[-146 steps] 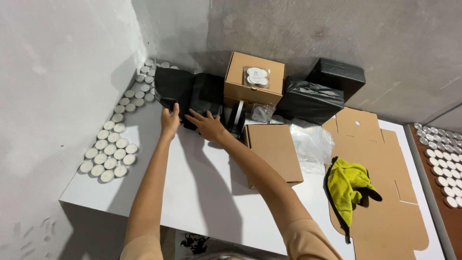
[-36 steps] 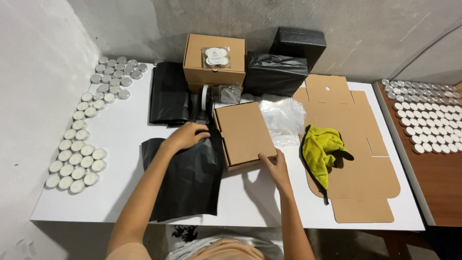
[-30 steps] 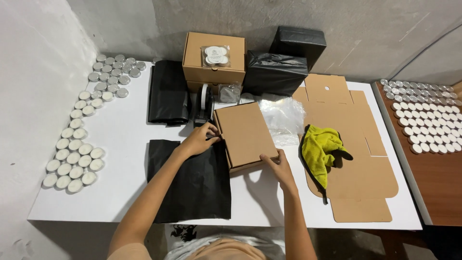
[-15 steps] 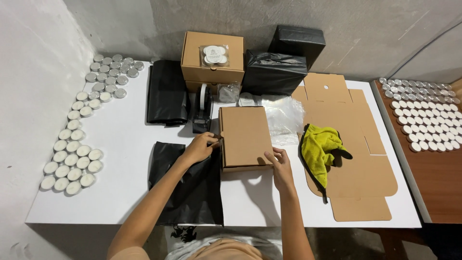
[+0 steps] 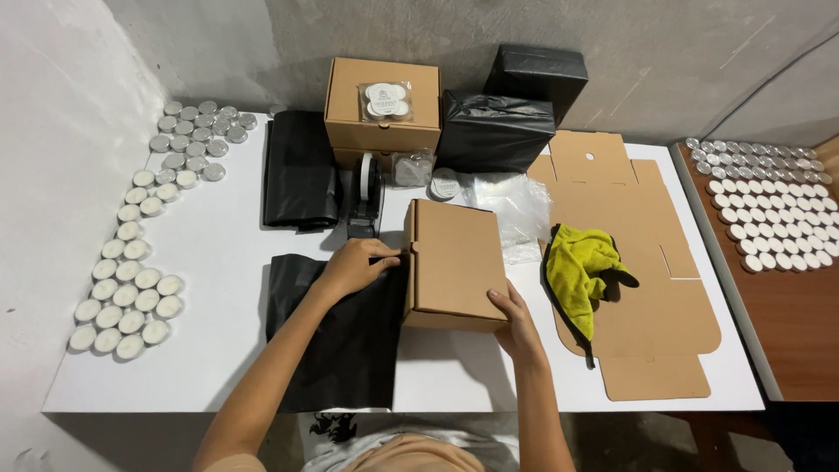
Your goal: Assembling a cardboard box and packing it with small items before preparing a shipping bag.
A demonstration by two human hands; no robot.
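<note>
The closed box (image 5: 456, 262) is matt brown cardboard, smooth-faced, and the flat bag (image 5: 345, 336) beside it near the table's (image 5: 218, 253) front edge is thin black plastic with a dull sheen. The table top looks smooth, matt white. Toward the right edge lie a fuzzy yellow cloth (image 5: 581, 271) on flattened cardboard (image 5: 647, 288), and crinkled clear plastic film (image 5: 516, 205).

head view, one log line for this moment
left hand at black bag edge | right hand on closed cardboard box corner | box on white table
</note>
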